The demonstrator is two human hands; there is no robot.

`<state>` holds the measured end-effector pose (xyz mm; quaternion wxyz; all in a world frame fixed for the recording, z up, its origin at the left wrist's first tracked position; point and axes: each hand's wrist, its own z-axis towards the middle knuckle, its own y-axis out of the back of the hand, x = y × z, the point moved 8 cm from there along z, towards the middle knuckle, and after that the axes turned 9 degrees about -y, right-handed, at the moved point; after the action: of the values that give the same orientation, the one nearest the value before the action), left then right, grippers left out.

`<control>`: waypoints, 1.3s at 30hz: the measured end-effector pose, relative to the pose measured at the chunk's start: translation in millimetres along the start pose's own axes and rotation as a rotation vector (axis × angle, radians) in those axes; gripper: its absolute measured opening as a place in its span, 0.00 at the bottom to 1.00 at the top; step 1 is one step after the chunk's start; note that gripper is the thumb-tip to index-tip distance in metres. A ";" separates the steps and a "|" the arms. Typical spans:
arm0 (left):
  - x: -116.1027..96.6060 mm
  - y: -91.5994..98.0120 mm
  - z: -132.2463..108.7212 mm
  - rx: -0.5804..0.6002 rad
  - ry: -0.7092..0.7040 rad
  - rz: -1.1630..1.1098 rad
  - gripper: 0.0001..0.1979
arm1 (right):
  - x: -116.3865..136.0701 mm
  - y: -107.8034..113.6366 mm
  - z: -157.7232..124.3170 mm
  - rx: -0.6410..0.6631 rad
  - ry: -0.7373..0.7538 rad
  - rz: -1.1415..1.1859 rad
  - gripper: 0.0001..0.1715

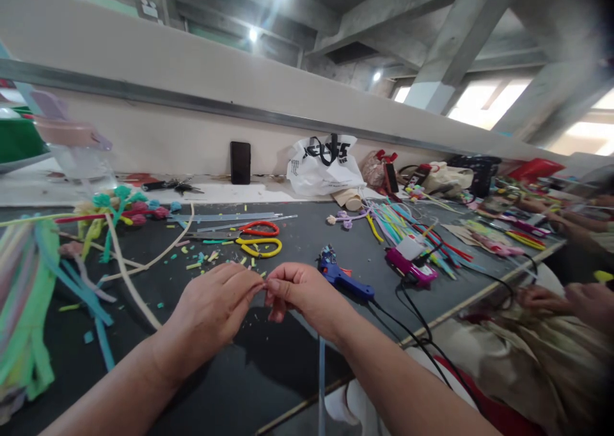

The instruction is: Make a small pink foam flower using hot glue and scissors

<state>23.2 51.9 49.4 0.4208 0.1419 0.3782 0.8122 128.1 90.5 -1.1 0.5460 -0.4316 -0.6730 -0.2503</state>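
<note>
My left hand (213,308) and my right hand (297,292) meet fingertip to fingertip above the dark table (230,385). Both are closed in a pinch on something small that I cannot make out. A thin pale blue strip (321,385) hangs down below my right hand, and it may be what the fingers hold. A blue glue gun (343,275) lies just right of my right hand. Scissors with orange and yellow handles (256,238) lie beyond my hands.
Bundles of coloured strips lie at the left (29,295) and centre right (407,228). A pink glue gun (412,266) with black cables, a white plastic bag (323,164) and a black phone (240,162) stand further off. Another person's hands (566,298) work at the right.
</note>
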 end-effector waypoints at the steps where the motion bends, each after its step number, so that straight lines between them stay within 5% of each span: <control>1: -0.3 -1.1 0.1 0.011 0.000 0.003 0.08 | -0.7 0.5 0.3 0.006 -0.016 -0.029 0.20; 6: -6.6 -3.9 -3.1 0.084 -0.040 0.056 0.10 | -7.8 0.2 -1.2 0.097 -0.117 -0.261 0.18; 10: -8.6 -4.6 -5.4 0.123 -0.063 0.104 0.10 | -1.2 4.2 -3.8 0.017 -0.066 -0.365 0.15; 15: 0.8 -5.2 -2.6 0.044 0.018 0.032 0.09 | 7.6 8.5 -2.5 -0.032 0.002 -0.099 0.18; 21: -4.8 0.7 -0.2 -0.077 -0.006 0.024 0.07 | 0.9 3.3 0.3 0.094 -0.023 0.285 0.18; 39: -4.0 3.1 -5.3 -0.134 -0.012 0.094 0.07 | -14.8 -11.8 0.3 0.225 -0.146 0.312 0.17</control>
<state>21.0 44.9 48.5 0.3931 0.1361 0.3135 0.8536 118.4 80.2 -13.6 0.5726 -0.4838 -0.6596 -0.0540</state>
